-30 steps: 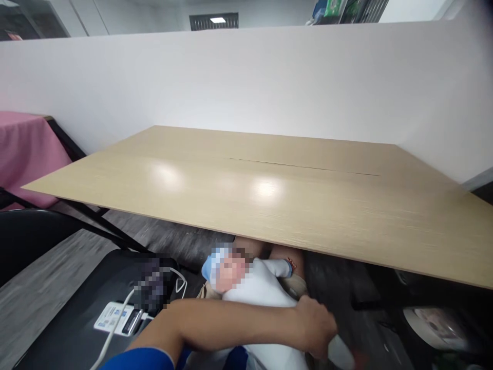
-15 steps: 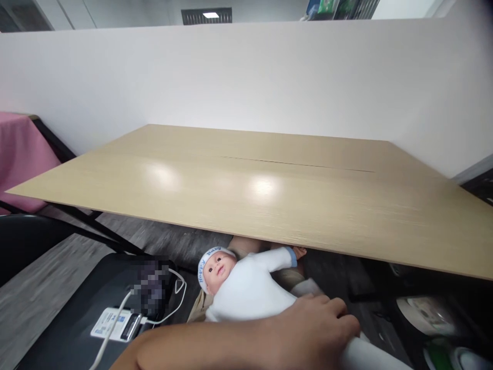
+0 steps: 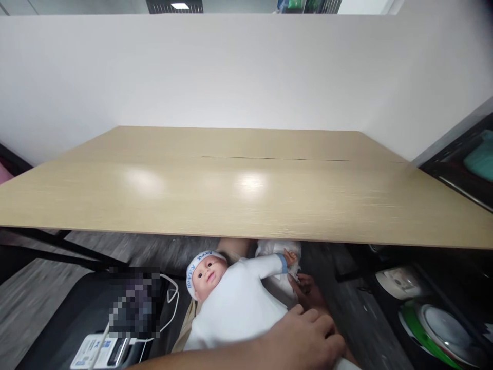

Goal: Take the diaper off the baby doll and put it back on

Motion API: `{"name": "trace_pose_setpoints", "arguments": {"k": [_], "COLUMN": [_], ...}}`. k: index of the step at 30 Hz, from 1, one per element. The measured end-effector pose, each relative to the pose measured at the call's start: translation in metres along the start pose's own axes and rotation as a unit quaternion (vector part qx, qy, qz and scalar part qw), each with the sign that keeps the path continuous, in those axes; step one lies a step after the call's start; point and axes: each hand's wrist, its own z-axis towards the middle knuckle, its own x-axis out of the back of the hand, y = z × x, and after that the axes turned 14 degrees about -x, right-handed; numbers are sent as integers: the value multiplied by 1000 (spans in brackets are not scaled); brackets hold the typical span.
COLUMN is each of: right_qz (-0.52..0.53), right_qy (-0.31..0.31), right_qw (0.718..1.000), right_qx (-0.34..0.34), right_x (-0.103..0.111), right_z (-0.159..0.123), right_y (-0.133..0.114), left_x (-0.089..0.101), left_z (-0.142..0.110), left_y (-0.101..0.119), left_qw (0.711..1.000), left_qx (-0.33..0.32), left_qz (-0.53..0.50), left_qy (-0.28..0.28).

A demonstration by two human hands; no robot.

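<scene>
Across the doll (image 3: pixel 239 303), reaching with left hand (image 3: pixel 304 339) loosely curled — whether around anything, impossible to tell. Just beyond, pinching the edge of the diaper (image 3: pixel 283 285) with right hand (image 3: pixel 310 293), seemingly to keep it spread near the little sleeve (image 3: pixel 267 264). Face up on the lap, probably for support, close below the table (image 3: pixel 246 205) — and beside the black seat (image 3: pixel 65 298).

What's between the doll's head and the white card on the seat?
Nearest the doll, a looped white cable; then a pixelated patch over the black seat. Head view.
</scene>
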Motion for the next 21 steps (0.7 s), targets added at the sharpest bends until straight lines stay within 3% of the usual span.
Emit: {"name": "trace_pose_setpoints", "arguments": {"k": [3, 5, 8, 11, 16, 21], "right_qz": [-8, -16, -28, -35, -31, 20], "right_qy": [107, 141, 128, 97, 49, 19], "right_qw": [992, 988, 991, 995, 998, 999], "right_qx": [-63, -64, -30, -9, 6, 20], "right_x": [-18, -36, -61, -71, -50, -4], "right_z": [16, 33, 61, 89, 113, 73], "right_y": [17, 19, 12, 9, 26, 30], "left_x": [1, -1, -7, -12, -12, -3], "left_z": [1, 2, 3, 3, 2, -1], "left_y": [-2, -3, -5, -8, -10, -8], "left_qw": [1000, 1000, 1000, 999, 999, 999], "left_qx": [-7, -11, -17, -22, -14, -9], "left_qz": [-6, -1, 11, 16, 15, 2], "left_qy": [-10, -16, -17, -21, -27, -33]}}
